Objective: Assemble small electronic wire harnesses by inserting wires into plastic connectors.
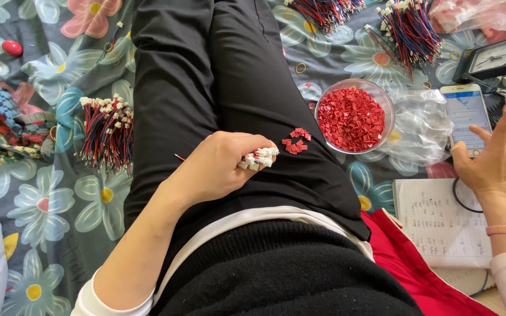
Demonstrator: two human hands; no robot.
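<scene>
Left hand point(218, 167) rests on the black-trousered thigh point(206, 76), fingers curled and pressed together around a small wire bundle point(257, 158). White connector ends of the bundle project past the fingertips; a thin red wire tail shows behind the hand, toward the wrist side.

Loose red housings point(296, 141) lie on the thigh just beside the bundle's white ends, apart from them.

Right hand point(490, 158) is raised at the right edge of view, fingers spread and extended, holding nothing. It hovers over the lower corner of a phone point(465, 109); whether it touches the screen cannot be told.

Clear bowl point(383, 96) of red housings sits on the flowered cloth point(77, 205) between the thigh and the phone. A plastic bag point(420, 126) lies against the bowl's right side.

Larger wire bundles lie on the cloth: one point(108, 133) left of the thigh, two point(408, 29) above the bowl. A notebook point(440, 219) lies below the right hand. A dial scale point(492, 57) stands above the phone.
</scene>
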